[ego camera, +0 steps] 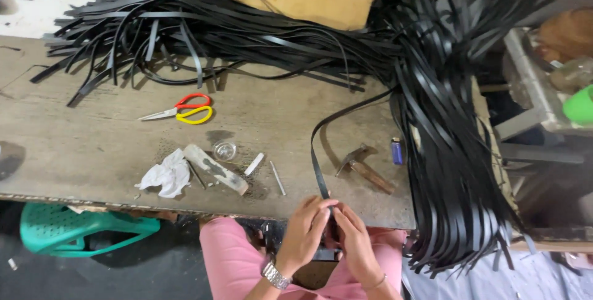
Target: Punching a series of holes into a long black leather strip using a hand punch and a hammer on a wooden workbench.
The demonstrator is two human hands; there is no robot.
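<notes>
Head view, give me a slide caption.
Both hands pinch one black strap at a workbench heaped with straps.

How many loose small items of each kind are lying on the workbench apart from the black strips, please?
Scissors: 1
Hammer: 1
Blue lighter: 1
Crumpled white cloth: 1
Small round clear lid: 1
Total: 5
Both hands, left hand and right hand, hold one black strip at the bench edge.

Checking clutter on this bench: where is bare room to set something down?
Bare wood on the table's left, beside the scissors and crumpled tissue; also between scissors and hammer. Crowded along the back and right under black straps.
</notes>
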